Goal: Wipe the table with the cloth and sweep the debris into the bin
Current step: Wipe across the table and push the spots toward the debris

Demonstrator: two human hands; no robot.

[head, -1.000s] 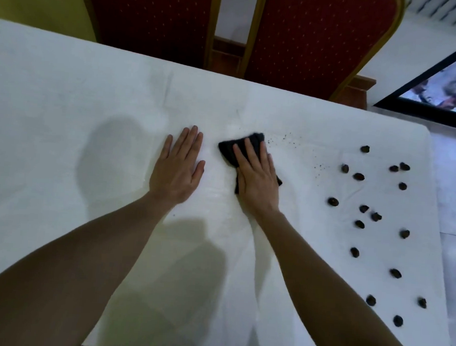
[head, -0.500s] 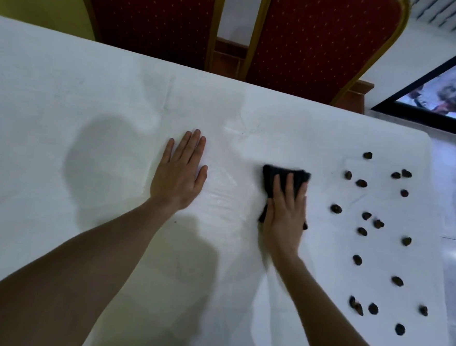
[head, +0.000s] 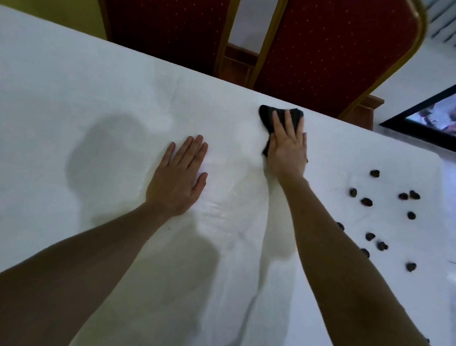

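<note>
Near the worktop's [head: 65, 85] far edge, our right hand [head: 286, 150] presses the black cloth [head: 279, 115] flat-fingered; our left hand [head: 178, 178] rests spread; we read no writing.

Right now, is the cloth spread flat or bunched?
Bunched: the cloth shows dark crumpled folds under the flat right hand, not a smooth sheet.

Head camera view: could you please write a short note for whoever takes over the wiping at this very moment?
Left hand: flat on the white table, holding nothing.
Right hand: straight fingers pressing the black cloth near the far edge.
Dark debris pieces lie scattered at the right end.
Done: nothing swept off yet.
Left: sweep the debris into the bin, which is not in view.
</note>
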